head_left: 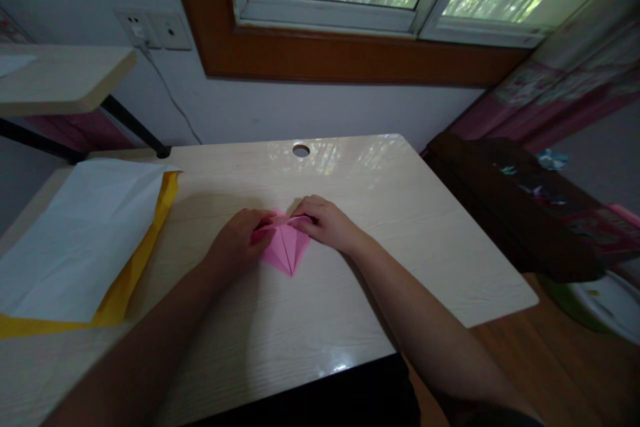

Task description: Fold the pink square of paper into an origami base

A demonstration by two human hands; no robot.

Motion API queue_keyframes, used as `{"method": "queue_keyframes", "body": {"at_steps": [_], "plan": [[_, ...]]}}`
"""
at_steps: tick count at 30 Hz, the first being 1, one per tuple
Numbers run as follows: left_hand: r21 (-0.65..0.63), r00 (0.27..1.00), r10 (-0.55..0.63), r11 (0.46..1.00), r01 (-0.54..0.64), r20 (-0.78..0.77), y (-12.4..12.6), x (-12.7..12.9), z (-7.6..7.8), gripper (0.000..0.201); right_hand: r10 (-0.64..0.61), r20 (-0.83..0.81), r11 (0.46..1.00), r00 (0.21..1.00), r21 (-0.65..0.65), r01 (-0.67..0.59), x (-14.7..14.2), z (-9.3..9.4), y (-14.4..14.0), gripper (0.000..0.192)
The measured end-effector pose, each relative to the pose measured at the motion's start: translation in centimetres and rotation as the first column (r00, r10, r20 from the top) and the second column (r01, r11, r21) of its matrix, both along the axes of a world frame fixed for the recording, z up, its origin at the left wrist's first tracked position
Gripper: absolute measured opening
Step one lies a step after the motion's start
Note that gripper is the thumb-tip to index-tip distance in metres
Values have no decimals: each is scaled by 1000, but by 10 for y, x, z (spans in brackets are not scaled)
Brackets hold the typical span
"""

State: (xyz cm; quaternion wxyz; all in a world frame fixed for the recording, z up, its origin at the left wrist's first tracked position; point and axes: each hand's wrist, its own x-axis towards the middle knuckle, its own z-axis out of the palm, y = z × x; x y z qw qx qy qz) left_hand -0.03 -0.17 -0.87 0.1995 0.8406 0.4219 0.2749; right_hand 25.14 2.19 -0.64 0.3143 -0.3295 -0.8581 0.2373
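Observation:
A folded piece of pink paper [286,250] lies near the middle of the pale desk, one pointed corner toward me and creases running to that point. My left hand [245,237] grips its left side, thumb and fingers closed on a raised layer. On the opposite side my right hand [323,219] pinches the upper right edge of the same paper. The far part of the paper is partly covered by my fingers.
White sheets [90,227] over yellow paper [137,273] lie at the desk's left. A raised shelf [65,80] stands behind them. The desk [425,233] has a cable hole [301,151] at the back. Right of it is dark wooden furniture [500,207].

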Motion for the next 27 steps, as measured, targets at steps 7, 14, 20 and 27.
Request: {"method": "queue_keyframes", "body": {"at_steps": [7,14,20,27], "plan": [[-218,977,101,974,-59,187,0,-6,8,36,-98,-12,988,995,-120,96,4,1,1,23],[-418,871,98,899,129,481,5,-15,5,49,-169,-58,969,984,-193,155,7,2,2,29],[-417,929,137,909,21,344,6,-10,5,35,-152,-50,973,987,-183,141,7,1,2,28],[-392,963,98,920,9,251,7,-10,2,31,-111,-36,985,993,-138,105,7,1,1,28]]}}
